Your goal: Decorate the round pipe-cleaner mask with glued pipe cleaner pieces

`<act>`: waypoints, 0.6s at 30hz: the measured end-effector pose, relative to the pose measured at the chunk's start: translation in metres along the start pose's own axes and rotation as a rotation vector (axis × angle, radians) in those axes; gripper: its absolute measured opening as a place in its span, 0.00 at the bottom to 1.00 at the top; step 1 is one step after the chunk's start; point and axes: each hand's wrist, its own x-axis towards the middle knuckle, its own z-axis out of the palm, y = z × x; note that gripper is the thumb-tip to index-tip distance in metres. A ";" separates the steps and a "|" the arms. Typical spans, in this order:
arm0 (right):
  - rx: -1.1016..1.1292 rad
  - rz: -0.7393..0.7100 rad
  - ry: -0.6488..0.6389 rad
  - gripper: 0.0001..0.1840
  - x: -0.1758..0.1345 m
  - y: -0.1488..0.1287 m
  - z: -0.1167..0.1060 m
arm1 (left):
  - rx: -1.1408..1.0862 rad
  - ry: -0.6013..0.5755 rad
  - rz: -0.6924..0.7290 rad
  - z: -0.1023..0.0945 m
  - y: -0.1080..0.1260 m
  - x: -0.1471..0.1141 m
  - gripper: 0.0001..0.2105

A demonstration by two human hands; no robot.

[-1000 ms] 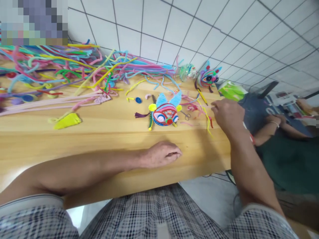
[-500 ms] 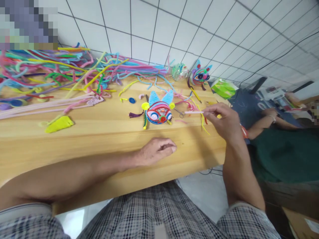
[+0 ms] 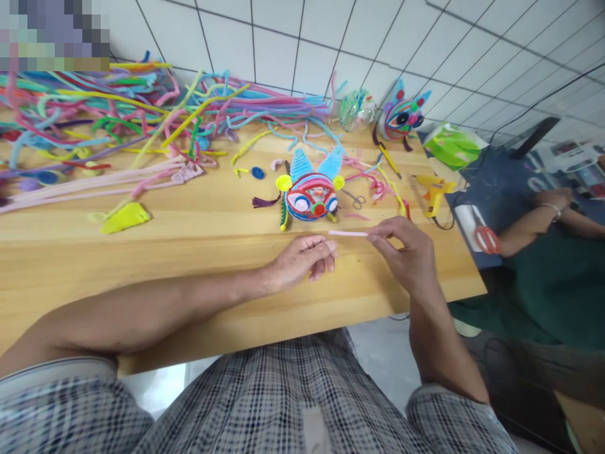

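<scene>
A short pale pink pipe cleaner (image 3: 347,233) is pinched by one end between the thumb and fingertips of my right hand (image 3: 404,252). It points left, its free end just beyond the fingertips of my left hand (image 3: 302,261). That left hand rests low over the table with its fingers curled in, and I see nothing in them. Behind both hands stands a colourful animal-head figure (image 3: 312,197) made of coiled pipe cleaners, with blue ears, yellow side discs and a purple tassel. Small scissors (image 3: 355,199) lie at its right.
Many pipe cleaners (image 3: 278,104) heap along the wall. A yellow leaf-shaped piece (image 3: 126,218) lies left. Farther right are a second animal head (image 3: 401,116), a green packet (image 3: 451,146), a yellow glue gun (image 3: 433,189) and red-handled scissors (image 3: 486,238). Another person's arm (image 3: 529,227) is at the right.
My right hand has brought the pink pipe cleaner left and nearer to me, close to my left hand. The left hand has shifted slightly, its fingers showing more. The view has moved, revealing the glue gun.
</scene>
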 end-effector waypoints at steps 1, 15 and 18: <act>0.008 -0.005 0.006 0.07 -0.003 0.001 0.001 | -0.012 -0.005 -0.033 0.000 0.000 0.000 0.22; -0.202 -0.155 -0.150 0.15 -0.012 -0.014 0.015 | 0.405 0.025 0.039 0.010 0.008 -0.009 0.12; -0.163 -0.171 -0.111 0.11 -0.007 -0.009 0.014 | 0.510 -0.002 0.108 0.008 0.008 -0.009 0.12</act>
